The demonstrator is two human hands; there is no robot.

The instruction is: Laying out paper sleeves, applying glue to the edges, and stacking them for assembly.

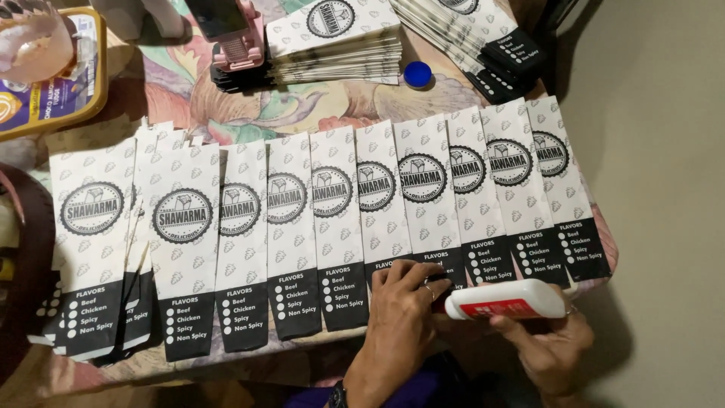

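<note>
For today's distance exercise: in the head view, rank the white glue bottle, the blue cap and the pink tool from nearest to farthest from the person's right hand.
1. White glue bottle, held in the right hand.
2. Blue cap, up the table, centre-right.
3. Pink tool, at the top edge, further left.

Row of overlapping paper sleeves [332, 227] mid-frame; right hand [547, 344] gripping white glue bottle [504, 300], left hand [400, 317] pressing a sleeve.

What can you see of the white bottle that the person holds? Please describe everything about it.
The bottle is white, looks like plastic, and has a red label along its side. It lies almost level, its narrow end pointing left. The right hand grips it from below. The tip meets the left hand, which rests on the black lower end of a paper bag. No cap shows on the tip.
</note>
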